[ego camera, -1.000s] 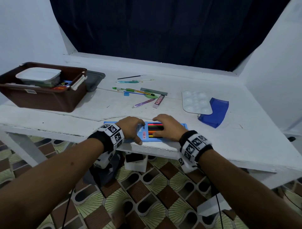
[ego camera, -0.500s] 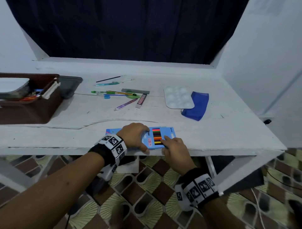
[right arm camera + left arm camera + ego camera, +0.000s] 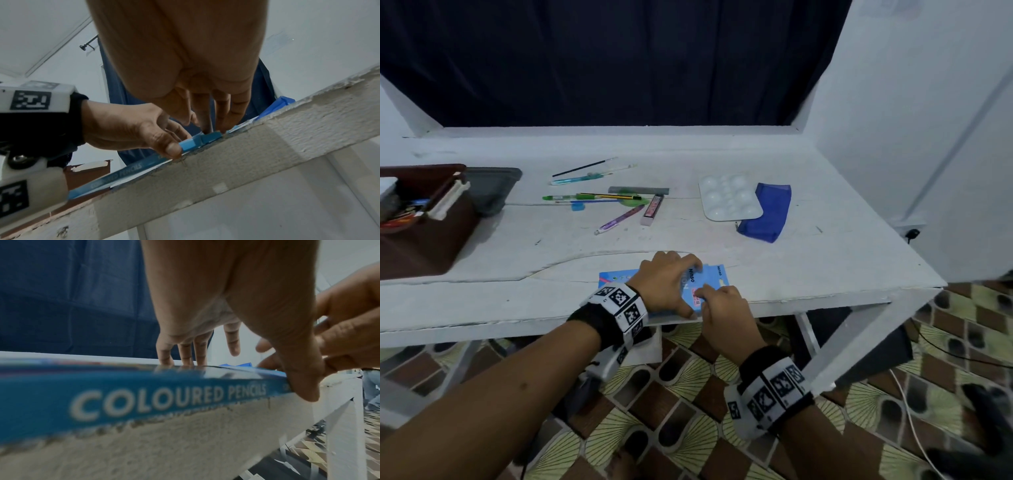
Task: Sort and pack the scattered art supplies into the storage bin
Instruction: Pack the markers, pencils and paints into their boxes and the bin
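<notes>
- Blue coloured-pencil box (image 3: 690,286): at desk (image 3: 808,274) front edge; may slip off, spilling pencils.
- Left hand (image 3: 666,284): grips box, thumb at its side.
- Right hand (image 3: 724,306): fingertips pinch end flap.

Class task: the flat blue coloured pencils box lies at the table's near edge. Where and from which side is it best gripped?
Probably the coloured pencils box by its long near side, thumb under, fingers on top: it is thin, flat and sits at the table edge.

White table (image 3: 825,274), dark curtain (image 3: 619,61), patterned tile floor (image 3: 671,428), perhaps cables.
</notes>
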